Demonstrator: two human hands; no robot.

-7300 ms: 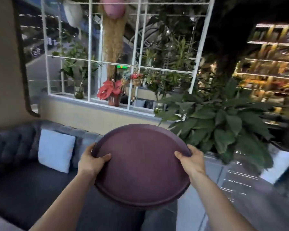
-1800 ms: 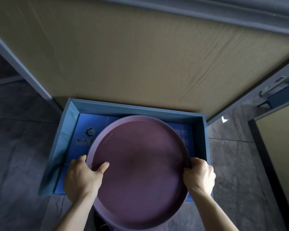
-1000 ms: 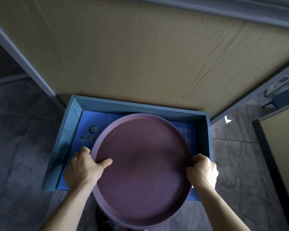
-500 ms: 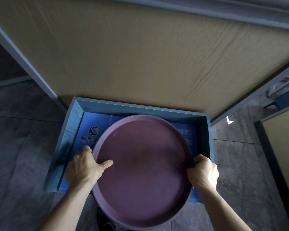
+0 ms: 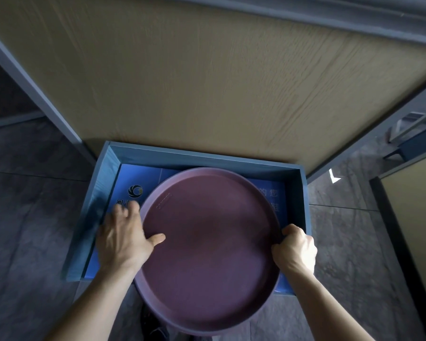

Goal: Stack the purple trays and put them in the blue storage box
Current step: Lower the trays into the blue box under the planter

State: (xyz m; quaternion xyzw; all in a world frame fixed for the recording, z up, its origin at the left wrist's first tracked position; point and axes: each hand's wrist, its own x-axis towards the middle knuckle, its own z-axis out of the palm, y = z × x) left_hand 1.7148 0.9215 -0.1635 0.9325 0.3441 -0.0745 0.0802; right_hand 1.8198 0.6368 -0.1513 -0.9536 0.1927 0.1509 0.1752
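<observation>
A round purple tray (image 5: 209,252) is held over the blue storage box (image 5: 303,200), which stands on the floor against a wooden panel. The tray's far half is above the box's inside; its near edge overhangs the box's front wall. My left hand (image 5: 123,237) is at the tray's left rim, thumb inside the tray, fingers spread and blurred beside the rim. My right hand (image 5: 295,249) is closed around the right rim. I cannot tell whether more trays lie stacked beneath the top one. The box floor shows a printed logo (image 5: 135,191).
A tan wood-grain panel (image 5: 207,77) rises right behind the box, framed by grey posts (image 5: 35,92). Dark grey floor tiles (image 5: 30,217) lie on both sides. A second tan panel (image 5: 413,217) stands at the right edge.
The tray has sunk a little toward the box. My left hand's fingers have loosened from the rim and spread out; the right hand keeps its grip.
</observation>
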